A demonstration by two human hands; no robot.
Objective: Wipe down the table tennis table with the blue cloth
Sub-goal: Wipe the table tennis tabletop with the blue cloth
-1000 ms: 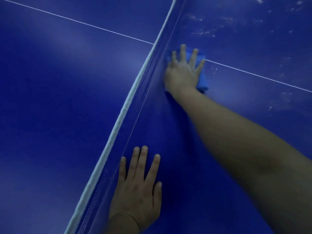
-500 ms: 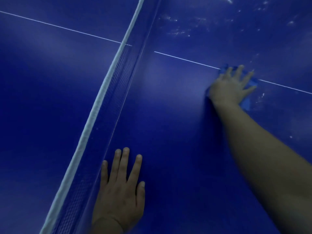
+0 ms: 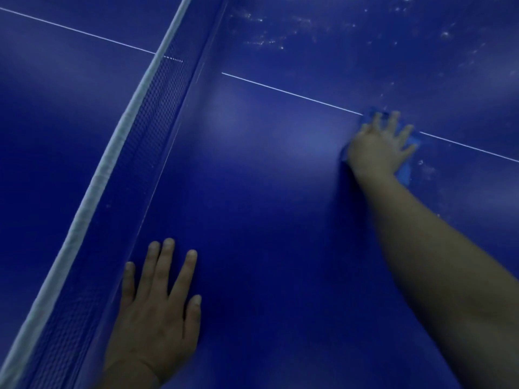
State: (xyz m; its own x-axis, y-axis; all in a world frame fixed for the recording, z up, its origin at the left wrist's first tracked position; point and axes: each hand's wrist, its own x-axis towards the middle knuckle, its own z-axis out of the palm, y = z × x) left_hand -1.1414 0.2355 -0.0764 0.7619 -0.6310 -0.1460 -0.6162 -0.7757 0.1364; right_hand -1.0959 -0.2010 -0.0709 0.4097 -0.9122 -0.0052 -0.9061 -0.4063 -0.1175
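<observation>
White-taped net (image 3: pixel 118 153) beside left hand (image 3: pixel 157 313) (flat); specks (image 3: pixel 269 37) beyond cloth (image 3: pixel 405 167).

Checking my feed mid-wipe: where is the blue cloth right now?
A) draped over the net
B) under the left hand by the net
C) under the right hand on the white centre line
C: the right hand presses flat on the blue cloth, interrupting the white centre line.
</observation>
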